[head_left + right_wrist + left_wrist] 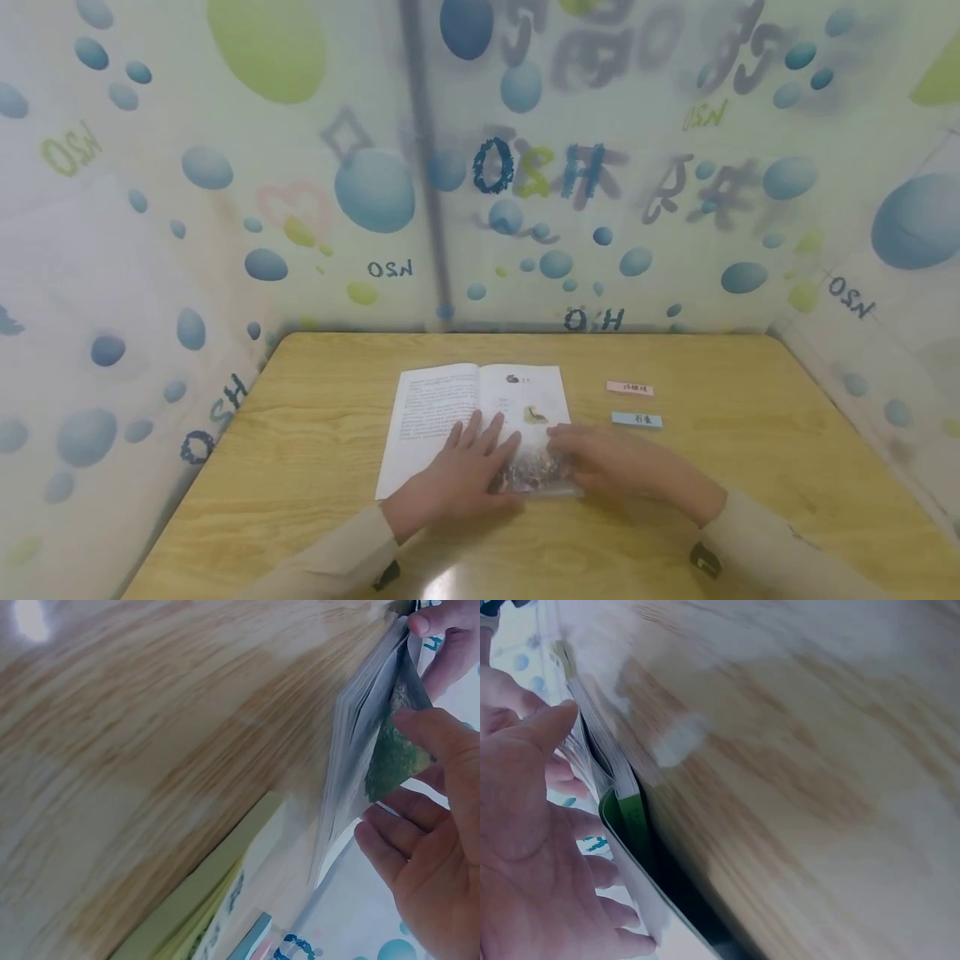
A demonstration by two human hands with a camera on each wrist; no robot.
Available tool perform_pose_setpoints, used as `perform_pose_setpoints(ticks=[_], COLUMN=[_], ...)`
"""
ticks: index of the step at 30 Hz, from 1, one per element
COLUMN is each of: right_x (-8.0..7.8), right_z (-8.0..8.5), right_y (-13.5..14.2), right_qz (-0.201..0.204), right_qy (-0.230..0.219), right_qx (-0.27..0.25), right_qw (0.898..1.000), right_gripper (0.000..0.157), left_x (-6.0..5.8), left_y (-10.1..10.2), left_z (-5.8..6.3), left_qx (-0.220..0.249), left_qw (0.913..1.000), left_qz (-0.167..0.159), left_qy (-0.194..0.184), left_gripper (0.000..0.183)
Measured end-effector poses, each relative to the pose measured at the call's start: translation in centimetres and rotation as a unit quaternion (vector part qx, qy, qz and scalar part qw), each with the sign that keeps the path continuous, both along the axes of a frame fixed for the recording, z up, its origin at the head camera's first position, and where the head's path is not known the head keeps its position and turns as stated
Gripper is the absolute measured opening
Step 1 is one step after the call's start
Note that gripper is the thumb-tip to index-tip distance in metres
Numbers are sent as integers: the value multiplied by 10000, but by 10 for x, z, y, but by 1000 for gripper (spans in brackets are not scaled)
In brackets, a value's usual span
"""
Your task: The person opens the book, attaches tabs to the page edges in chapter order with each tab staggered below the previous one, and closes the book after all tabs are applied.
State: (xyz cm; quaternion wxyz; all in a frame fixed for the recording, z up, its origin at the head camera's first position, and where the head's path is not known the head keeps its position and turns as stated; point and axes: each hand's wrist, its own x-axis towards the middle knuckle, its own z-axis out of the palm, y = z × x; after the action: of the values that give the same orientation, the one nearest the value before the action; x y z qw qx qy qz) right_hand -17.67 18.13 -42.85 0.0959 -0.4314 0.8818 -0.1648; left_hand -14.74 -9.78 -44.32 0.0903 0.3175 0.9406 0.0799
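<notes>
An open book (442,400) lies on the wooden table, text on its left page and a small picture on its right. My left hand (465,475) rests over the lower middle, fingers spread; the left wrist view shows its thumb (555,724) at the book's edge. At the lower right of the book is my right hand (622,458). In the right wrist view it pinches a page with a green picture (397,754) between thumb and fingers. Between the hands, a mottled patch (536,468) looks blurred and see-through, so its form is unclear.
A pink paper strip (630,388) and a blue strip (636,420), both with writing, lie right of the book. A yellow paper block (214,874) shows low in the right wrist view. Behind the table (330,375) stands a wall (360,125) printed with bubbles.
</notes>
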Motion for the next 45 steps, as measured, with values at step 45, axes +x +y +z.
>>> perform_pose_setpoints(ticks=[45], right_x=[-5], right_z=[20], right_y=[41], right_qz=[-579], right_qy=[375], right_qx=[-578], right_qw=[9959], right_gripper=[69], left_x=[-29], left_y=[-54], left_z=[29], left_qx=[1880], left_qw=[9794], left_qz=[712], left_qy=[212], left_gripper=[90])
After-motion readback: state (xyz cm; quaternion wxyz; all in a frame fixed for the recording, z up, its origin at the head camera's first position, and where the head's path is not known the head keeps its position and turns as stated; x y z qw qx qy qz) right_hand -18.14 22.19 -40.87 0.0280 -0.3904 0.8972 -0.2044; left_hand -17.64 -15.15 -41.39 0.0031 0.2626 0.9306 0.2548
